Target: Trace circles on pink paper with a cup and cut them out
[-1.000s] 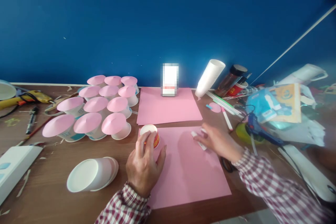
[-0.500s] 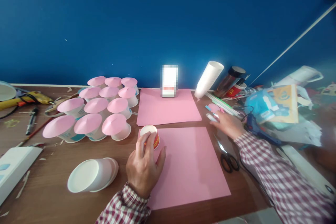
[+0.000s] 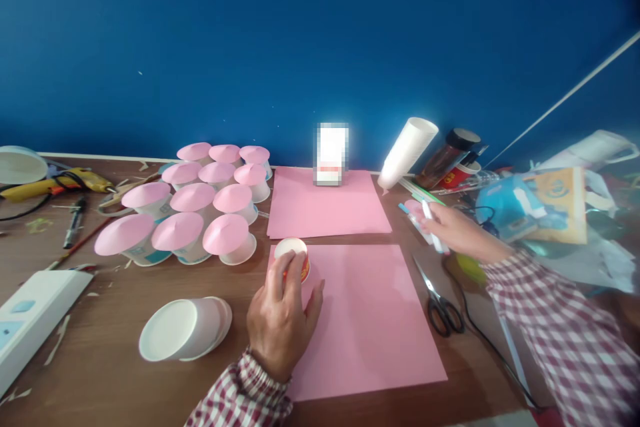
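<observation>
My left hand [image 3: 283, 310] grips a small paper cup [image 3: 295, 247] with a red and yellow pattern, at the near-left corner area of a pink paper sheet [image 3: 370, 320]; its fingers hide part of the cup. In my right hand [image 3: 457, 230] is a slim white pen [image 3: 430, 225], pinched between thumb and fingers above the right side of the table. Black-handled scissors [image 3: 443, 310] lie just below that hand, blades pointing away. Behind the sheet lies a stack of pink paper [image 3: 325, 210].
Several paper cups topped with pink cones [image 3: 185, 231] stand at the left. Nearer lie nested white cups [image 3: 175, 330]. A power strip [image 3: 37, 307] and yellow glue gun [image 3: 60, 187] sit far left. A white cup stack [image 3: 407, 150], dark bottle [image 3: 450, 157] and plastic packets [image 3: 555, 203] are at the right.
My right hand has lifted the white pen from the table's right side and drawn back to the right. My left hand stays at the cup. The view has shifted slightly.
</observation>
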Motion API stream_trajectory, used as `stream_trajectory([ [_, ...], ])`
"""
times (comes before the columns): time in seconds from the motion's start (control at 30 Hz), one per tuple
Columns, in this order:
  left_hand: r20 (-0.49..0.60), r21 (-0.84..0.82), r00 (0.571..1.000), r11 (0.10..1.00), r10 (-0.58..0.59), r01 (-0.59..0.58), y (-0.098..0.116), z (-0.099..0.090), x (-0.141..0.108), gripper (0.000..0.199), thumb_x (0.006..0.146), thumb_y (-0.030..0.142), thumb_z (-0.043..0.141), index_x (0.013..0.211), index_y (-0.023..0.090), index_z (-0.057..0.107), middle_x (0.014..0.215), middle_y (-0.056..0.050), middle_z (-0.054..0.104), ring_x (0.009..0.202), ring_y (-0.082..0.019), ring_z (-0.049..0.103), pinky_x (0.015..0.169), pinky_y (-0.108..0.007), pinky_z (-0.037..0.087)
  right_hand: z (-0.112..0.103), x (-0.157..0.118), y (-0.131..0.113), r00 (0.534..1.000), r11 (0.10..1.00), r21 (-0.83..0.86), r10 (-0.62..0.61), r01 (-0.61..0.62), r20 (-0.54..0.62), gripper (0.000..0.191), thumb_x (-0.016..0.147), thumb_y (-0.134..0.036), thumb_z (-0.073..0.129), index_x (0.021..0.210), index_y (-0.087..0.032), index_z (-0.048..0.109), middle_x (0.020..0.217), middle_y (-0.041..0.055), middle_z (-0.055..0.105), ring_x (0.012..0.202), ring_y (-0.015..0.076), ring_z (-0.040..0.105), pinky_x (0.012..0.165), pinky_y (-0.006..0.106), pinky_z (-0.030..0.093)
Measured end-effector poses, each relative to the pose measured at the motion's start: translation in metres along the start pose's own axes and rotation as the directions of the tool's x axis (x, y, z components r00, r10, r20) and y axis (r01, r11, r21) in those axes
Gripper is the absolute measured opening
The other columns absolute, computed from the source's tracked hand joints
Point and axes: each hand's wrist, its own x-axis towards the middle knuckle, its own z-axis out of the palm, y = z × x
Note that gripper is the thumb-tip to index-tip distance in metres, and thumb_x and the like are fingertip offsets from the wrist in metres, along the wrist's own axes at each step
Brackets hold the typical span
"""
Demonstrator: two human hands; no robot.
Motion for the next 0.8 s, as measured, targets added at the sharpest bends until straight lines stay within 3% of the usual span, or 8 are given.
stream_trajectory([
  [0.1,0.01,0.007,1.0,1.0,-0.003,0.003,0.001,-0.001,-0.001,0.048,0.081,0.033,0.059,0.125,0.017,0.047,0.12,-0.012,0.056,0.1,-0.025,0.061,0.069,-0.03,0.051,-0.003,0.0,-0.017,0.991,0.978,0.197,-0.084,0.063,0.1,0.03,0.09,-0.037,0.038,0.108,-0.021,0.057,0.094,0.0057,0.07,0.077,0.0174,0.067,0.054,0.023,0.047],
  [0.3,0.012,-0.013,0.999,0.999,-0.041,0.041,0.003,-0.002,-0.003,0.052,0.081,0.032,0.058,0.127,0.014,0.043,0.122,-0.015,0.056,0.094,-0.025,0.063,0.066,-0.031,0.052,0.003,0.011,-0.045,0.996,0.979,0.195,-0.069,0.058,0.051,0.035,0.08,-0.035,0.055,0.111,-0.021,0.046,0.073,0.0025,0.069,0.061,0.0194,0.064,0.051,0.027,0.044],
  [0.47,0.019,-0.028,0.999,0.999,-0.043,0.044,0.004,-0.004,-0.003,0.046,0.081,0.031,0.057,0.122,0.012,0.045,0.124,-0.016,0.056,0.091,-0.024,0.064,0.067,-0.033,0.053,0.008,0.019,-0.07,0.989,0.961,0.248,-0.139,0.122,0.052,0.027,0.076,-0.04,0.062,0.087,-0.022,0.045,0.058,-0.003,0.059,0.055,0.016,0.058,0.051,0.025,0.04],
  [0.63,0.109,0.019,0.992,0.998,-0.056,0.054,0.005,-0.01,-0.005,0.046,0.082,0.032,0.054,0.124,0.014,0.047,0.131,-0.013,0.051,0.093,-0.024,0.063,0.069,-0.034,0.054,0.009,0.028,-0.097,0.946,0.858,0.477,-0.29,0.191,0.143,0.035,0.073,-0.052,0.065,0.072,-0.02,0.052,0.06,-0.0022,0.056,0.056,0.0124,0.054,0.053,0.024,0.042],
  [0.8,0.138,0.041,0.989,0.998,-0.06,0.055,0.009,-0.016,-0.003,0.044,0.081,0.03,0.053,0.122,0.013,0.051,0.13,-0.011,0.054,0.091,-0.022,0.064,0.068,-0.033,0.055,0.015,0.052,-0.114,0.916,0.747,0.663,-0.294,0.043,0.272,0.035,0.078,-0.052,0.06,0.092,-0.019,0.061,0.08,0.0057,0.068,0.066,0.0163,0.062,0.055,0.026,0.048],
])
